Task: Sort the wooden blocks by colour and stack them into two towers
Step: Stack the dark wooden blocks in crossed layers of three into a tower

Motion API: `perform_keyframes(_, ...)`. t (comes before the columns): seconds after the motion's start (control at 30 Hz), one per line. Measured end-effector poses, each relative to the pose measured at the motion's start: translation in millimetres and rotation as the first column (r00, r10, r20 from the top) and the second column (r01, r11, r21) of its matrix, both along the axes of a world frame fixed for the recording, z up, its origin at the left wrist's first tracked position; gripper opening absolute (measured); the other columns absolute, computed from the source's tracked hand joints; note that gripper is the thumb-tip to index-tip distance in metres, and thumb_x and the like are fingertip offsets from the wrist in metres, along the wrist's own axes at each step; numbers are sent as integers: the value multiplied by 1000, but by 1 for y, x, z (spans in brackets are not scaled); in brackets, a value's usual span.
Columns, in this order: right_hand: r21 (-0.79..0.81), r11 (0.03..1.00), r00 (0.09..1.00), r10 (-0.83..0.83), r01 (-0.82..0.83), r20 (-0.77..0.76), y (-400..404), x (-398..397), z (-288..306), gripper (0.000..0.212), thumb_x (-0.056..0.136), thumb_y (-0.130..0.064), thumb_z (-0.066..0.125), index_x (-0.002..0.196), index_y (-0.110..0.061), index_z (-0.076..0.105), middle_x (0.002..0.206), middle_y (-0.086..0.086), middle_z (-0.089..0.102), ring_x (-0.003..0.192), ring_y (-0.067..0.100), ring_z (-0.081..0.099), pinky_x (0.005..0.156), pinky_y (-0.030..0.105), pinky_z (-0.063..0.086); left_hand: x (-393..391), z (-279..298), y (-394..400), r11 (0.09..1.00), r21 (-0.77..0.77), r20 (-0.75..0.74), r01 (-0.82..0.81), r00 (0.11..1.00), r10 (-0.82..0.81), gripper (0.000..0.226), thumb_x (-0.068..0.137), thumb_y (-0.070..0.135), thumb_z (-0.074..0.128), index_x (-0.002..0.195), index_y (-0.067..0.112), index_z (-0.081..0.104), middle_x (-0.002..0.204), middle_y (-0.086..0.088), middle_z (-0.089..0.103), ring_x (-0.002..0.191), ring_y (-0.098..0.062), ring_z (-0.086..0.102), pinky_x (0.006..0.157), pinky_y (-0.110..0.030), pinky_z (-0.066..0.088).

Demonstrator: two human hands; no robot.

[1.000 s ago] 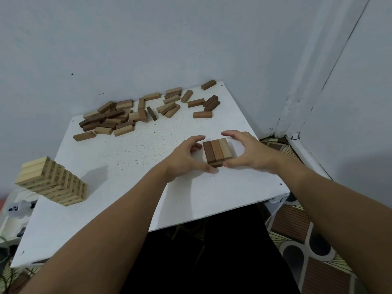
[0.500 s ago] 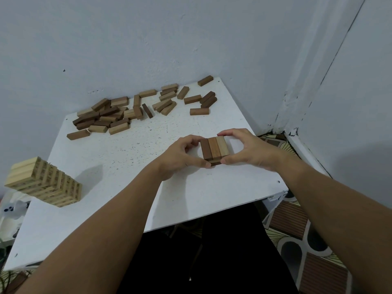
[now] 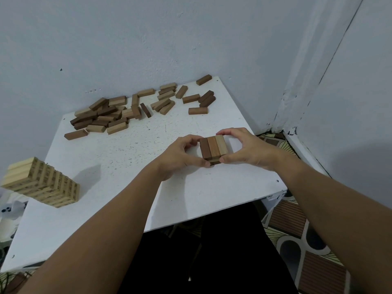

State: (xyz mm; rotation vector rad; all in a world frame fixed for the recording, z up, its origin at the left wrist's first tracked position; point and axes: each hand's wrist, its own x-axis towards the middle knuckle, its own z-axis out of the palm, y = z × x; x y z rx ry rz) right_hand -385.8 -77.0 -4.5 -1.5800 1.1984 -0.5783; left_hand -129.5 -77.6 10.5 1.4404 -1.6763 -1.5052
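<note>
A short stack of brown blocks (image 3: 213, 147), with three blocks side by side on top, stands on the white table (image 3: 118, 166) right of centre. My left hand (image 3: 180, 154) grips its left side, thumb at the near corner. My right hand (image 3: 248, 148) grips its right side, fingers curled over the far edge and thumb at the front. A tall tower of pale blocks (image 3: 42, 184) stands near the table's left edge. Several loose brown and tan blocks (image 3: 110, 115) lie scattered along the far edge.
The table sits in a corner between two grey walls; the right wall (image 3: 350, 102) is close to my right arm. Patterned floor tiles (image 3: 297, 240) show past the near right edge. White items (image 3: 10, 211) lie off the table's left side.
Both hands have closed in on the brown stack, from loosely framing it to gripping its sides. The stack stays in place on the table.
</note>
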Motion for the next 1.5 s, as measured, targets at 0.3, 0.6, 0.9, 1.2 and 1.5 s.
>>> perform_keyframes(0.3,-4,1000,1000,2,-2,-26,-1,1,-1,69,70,-37,90,125,-59,54,139,-16,37,138,11,33,110,46,45,0,-4,-2,1000,-12,21,5,1000,-5,79,47,38,102,119,41,71,133,-1,62,124,-25,59,111,-54,46)
perform_keyframes(0.6,-9,1000,999,3,-3,-46,-1,2,-2,74,70,-39,91,129,-59,51,141,-16,36,140,13,31,112,48,44,0,-8,-3,1000,-13,52,1,999,0,83,45,42,104,121,44,69,134,2,61,125,-22,58,111,-51,47)
perform_keyframes(0.9,-5,1000,999,10,-11,-49,1,0,0,79,70,-41,90,135,-59,48,145,-16,35,142,11,30,116,48,39,1,-6,0,1000,-29,56,-9,998,11,84,45,42,105,121,40,70,133,5,61,124,-18,58,111,-48,47)
perform_keyframes(1.2,7,1000,999,14,-14,-41,2,1,3,73,73,-37,90,130,-61,52,142,-17,36,141,11,30,116,48,38,0,-3,3,999,-43,48,-23,999,25,74,49,39,103,117,40,72,131,4,61,122,-19,58,111,-49,46)
perform_keyframes(1.5,13,1000,998,18,-17,-55,1,1,2,78,70,-43,91,133,-61,49,146,-16,33,143,13,28,116,49,37,-1,-2,3,999,-35,50,-27,998,29,76,48,39,103,117,40,72,129,6,62,122,-18,59,111,-49,46)
